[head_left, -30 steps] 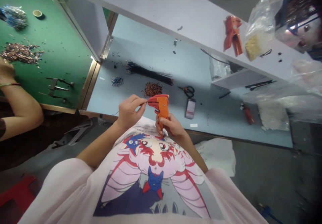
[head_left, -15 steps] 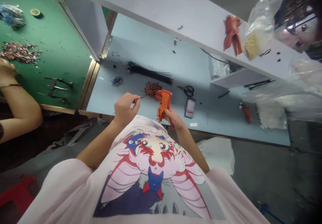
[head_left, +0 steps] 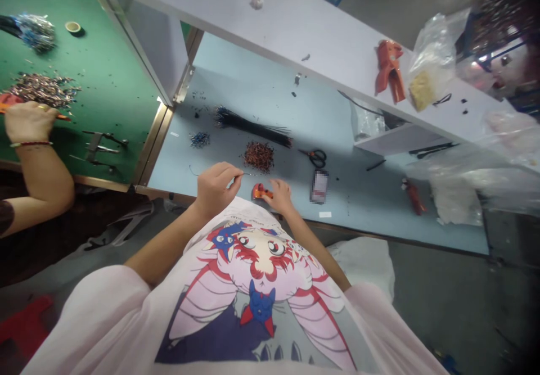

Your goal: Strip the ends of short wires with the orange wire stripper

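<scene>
My left hand (head_left: 216, 186) is closed in a pinch on a thin dark wire (head_left: 243, 174) that points right over the blue table's near edge. My right hand (head_left: 278, 195) is wrapped round an orange wire stripper (head_left: 260, 191), held low at the table edge so that only its head shows. Just beyond both hands lies a small heap of reddish-brown wire bits (head_left: 259, 156). A bundle of long black wires (head_left: 253, 126) lies farther back.
Black scissors (head_left: 315, 156), a phone (head_left: 319, 185) and a red tool (head_left: 413, 195) lie on the blue table (head_left: 320, 116). Another orange stripper (head_left: 388, 70) and plastic bags (head_left: 434, 54) sit on the shelf above. A co-worker's arm (head_left: 34, 161) works at the green table (head_left: 105, 82) to the left.
My right hand has lowered the orange stripper from upright in front of me down to the table edge. My left hand has drawn the wire clear of its jaws.
</scene>
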A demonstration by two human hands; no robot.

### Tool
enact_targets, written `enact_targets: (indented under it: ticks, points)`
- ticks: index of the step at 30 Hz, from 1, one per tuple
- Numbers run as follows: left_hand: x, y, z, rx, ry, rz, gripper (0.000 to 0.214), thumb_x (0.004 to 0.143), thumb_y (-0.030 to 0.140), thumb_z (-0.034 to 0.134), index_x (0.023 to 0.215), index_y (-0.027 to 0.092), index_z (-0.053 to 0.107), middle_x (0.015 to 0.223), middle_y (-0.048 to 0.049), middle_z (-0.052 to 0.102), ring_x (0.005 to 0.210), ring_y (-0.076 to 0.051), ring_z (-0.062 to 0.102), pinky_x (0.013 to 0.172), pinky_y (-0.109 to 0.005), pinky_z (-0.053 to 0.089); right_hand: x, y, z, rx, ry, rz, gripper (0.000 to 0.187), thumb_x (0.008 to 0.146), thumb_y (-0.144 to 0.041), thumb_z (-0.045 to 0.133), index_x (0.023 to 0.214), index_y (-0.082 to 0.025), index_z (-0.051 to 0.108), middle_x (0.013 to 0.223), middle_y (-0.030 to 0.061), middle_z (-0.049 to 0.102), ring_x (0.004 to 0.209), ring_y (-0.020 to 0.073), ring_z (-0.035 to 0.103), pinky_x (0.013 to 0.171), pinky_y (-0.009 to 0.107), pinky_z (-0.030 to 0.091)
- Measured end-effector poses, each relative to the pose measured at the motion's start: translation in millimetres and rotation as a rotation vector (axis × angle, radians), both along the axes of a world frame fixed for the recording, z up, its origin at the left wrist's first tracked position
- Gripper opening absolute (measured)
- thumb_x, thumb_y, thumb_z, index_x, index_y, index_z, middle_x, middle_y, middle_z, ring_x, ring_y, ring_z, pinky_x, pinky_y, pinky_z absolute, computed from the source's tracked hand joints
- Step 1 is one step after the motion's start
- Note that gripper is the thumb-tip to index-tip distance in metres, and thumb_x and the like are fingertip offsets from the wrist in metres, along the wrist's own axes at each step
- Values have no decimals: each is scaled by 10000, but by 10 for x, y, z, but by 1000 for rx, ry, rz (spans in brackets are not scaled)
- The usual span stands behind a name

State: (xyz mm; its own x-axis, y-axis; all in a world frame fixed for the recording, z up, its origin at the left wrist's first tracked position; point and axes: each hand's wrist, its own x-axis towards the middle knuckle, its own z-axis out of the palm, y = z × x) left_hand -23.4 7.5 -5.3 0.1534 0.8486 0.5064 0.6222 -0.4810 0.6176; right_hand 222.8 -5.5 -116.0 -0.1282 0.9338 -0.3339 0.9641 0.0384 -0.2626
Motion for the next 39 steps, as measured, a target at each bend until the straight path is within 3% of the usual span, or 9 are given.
enact_targets:
  ticks: [6, 10, 20, 25, 28, 32, 34, 36, 39]
  points:
    - [51, 4, -97, 45, 112, -26, 92, 824, 171, 552, 825, 200, 640, 782, -40, 672, 765, -153, 600, 704, -266, 447, -383, 155, 988, 488, 497, 121, 405, 809, -384, 593, 1166, -205, 522, 1217, 103, 528, 1183, 268, 426, 1037, 438, 252]
    - [78, -32, -90, 78, 112, -49, 83, 822, 152, 552, 801, 185, 625, 752, -35, 658, 741, -147, 588, 690, -252, 438, -538, 116, 1222, 611, 520, 196, 101, 850, -266, 565, 930, -229, 613, 1060, 73, 587, 1099, 243, 479, 1000, 444, 298]
    - [71, -52, -96, -164, 91, -161, 97, 856, 210, 532, 871, 178, 623, 758, -9, 652, 627, -108, 554, 635, -220, 424, -668, 72, 1054, 664, 560, 231, 67, 869, -157, 485, 832, -187, 533, 965, 94, 599, 1007, 219, 488, 906, 416, 379]
    - [97, -101, -125, -151, 206, -228, 160, 846, 183, 503, 767, 194, 642, 717, -10, 665, 680, -137, 595, 649, -232, 416, -736, 1, 911, 607, 549, 224, 76, 848, -141, 452, 810, -188, 498, 918, 91, 576, 961, 220, 495, 875, 409, 375]
    - [-61, -110, -188, -120, 233, -158, 172, 833, 172, 499, 757, 188, 653, 716, -16, 677, 667, -137, 598, 635, -231, 412, -491, 52, 859, 617, 635, 45, 104, 859, -161, 390, 833, -183, 489, 892, 86, 549, 889, 202, 507, 828, 372, 407]
    - [-507, -95, -266, -117, 199, 71, 151, 826, 212, 533, 780, 177, 673, 685, -10, 670, 598, -118, 565, 605, -224, 403, 288, 217, 832, 743, 622, -438, 170, 881, -251, 355, 868, -177, 506, 897, 76, 553, 877, 189, 526, 841, 340, 414]
    - [-675, -105, -284, -146, 157, 134, 164, 838, 262, 547, 813, 181, 687, 666, -3, 658, 573, -109, 544, 597, -222, 403, 643, 289, 752, 621, 486, -612, 228, 883, -299, 347, 916, -161, 527, 928, 86, 586, 901, 188, 544, 858, 334, 409]
    - [-714, -130, -298, -194, 95, 142, 182, 848, 289, 549, 859, 183, 696, 716, -8, 681, 605, -104, 568, 622, -212, 423, 795, 331, 587, 348, 369, -627, 199, 839, -276, 413, 830, -154, 570, 840, 81, 620, 844, 192, 567, 815, 325, 419]
    - [-542, -176, -326, -241, 25, 108, 194, 856, 289, 540, 899, 184, 698, 831, -24, 717, 692, -108, 621, 674, -202, 454, 536, 374, 219, 109, 363, -529, 140, 689, -160, 575, 550, -157, 557, 550, 34, 579, 695, 193, 591, 718, 294, 436]
